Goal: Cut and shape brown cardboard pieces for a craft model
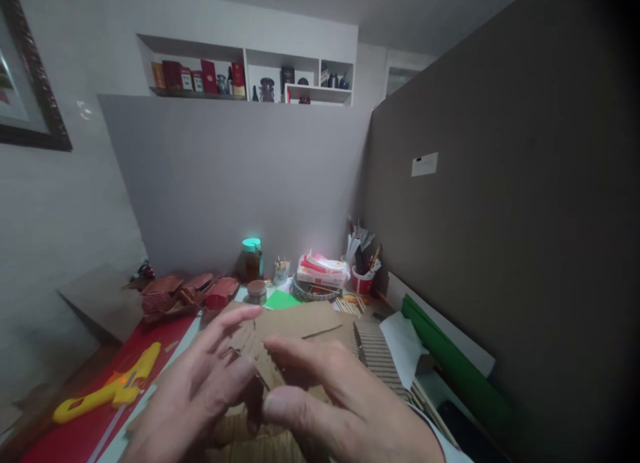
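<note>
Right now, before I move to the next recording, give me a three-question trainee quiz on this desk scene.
1. True or false: the yellow glue gun lies on the red mat, apart from both hands.
2. What do the left hand and right hand hold between them?
A. corrugated cardboard piece
B. scissors
C. a bottle
3. What colour is the jar lid by the back partition?

Key: 1 true; 2 A; 3 teal green.

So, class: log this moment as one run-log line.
left hand: on corrugated cardboard piece | right hand: pinching same piece | yellow glue gun: lying left, untouched
</note>
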Motion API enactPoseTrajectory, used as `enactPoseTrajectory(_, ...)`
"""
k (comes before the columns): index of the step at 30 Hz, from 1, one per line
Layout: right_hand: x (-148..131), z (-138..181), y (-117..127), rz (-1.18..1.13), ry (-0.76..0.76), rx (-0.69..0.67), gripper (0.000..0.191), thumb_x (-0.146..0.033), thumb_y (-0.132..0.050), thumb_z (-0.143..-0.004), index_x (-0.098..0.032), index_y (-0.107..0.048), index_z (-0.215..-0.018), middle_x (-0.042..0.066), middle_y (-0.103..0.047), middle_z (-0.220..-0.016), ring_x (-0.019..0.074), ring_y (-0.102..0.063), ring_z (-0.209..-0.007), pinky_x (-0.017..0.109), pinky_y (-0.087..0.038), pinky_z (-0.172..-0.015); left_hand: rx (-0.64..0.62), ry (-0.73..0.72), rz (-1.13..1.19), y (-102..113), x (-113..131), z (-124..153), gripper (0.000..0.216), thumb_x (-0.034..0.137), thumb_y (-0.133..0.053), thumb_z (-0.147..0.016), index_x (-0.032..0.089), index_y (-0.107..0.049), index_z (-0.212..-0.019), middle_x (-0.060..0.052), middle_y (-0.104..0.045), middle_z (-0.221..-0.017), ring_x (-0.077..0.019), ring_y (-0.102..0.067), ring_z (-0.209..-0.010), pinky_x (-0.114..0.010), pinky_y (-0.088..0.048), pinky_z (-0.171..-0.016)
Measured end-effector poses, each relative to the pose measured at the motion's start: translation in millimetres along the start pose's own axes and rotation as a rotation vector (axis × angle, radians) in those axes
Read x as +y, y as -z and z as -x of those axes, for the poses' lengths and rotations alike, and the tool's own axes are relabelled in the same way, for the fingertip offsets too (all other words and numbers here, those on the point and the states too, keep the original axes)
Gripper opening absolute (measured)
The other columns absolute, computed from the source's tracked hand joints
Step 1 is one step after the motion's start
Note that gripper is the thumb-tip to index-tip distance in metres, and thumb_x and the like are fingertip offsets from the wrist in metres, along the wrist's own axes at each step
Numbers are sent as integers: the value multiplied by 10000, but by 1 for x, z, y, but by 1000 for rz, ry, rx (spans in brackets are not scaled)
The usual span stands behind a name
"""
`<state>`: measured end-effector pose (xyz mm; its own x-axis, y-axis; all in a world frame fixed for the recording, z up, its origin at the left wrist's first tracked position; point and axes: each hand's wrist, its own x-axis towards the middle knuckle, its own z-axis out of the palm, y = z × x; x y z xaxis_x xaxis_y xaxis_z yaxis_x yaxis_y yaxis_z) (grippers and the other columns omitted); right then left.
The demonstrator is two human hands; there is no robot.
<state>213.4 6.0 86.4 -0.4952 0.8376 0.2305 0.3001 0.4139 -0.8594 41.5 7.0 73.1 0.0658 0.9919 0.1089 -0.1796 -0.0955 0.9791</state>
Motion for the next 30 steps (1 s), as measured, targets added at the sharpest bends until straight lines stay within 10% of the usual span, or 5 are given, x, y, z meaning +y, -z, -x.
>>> enactPoseTrajectory(9, 3, -1, 6, -61, 42, -97, 262, -376, -566, -941, -213, -645, -1131, -15, -628, -860, 144, -553, -746, 263, -454, -740, 59, 5, -144, 4, -2, -3, 389, 515, -780, -675, 284, -696, -976, 10, -746, -777, -177, -685, -712, -199, -514, -627)
enactPoseTrajectory(22, 4, 2, 4, 50, 189, -18, 158, -277, -530, -954, -212, -675, -958, -23, -720, -841, 137, -647, -713, 229, -527, -707, -14, -92, -301, 13, -1, -5, 380, 523, -749, -689, 298, -747, -995, -18, -739, -740, -228, -692, -651, -255, -535, -575)
enactPoseTrajectory(30, 3, 6, -8, 93, 218, 304, 329, -307, -690, -862, -205, -657, -1173, 84, -677, -1199, 246, -600, -1144, 347, -478, -960, 74, -160, -257, 13, -3, -4, 315, 452, -815, -647, 324, -751, -928, -4, -748, -1036, -236, -707, -912, -188, -564, -712)
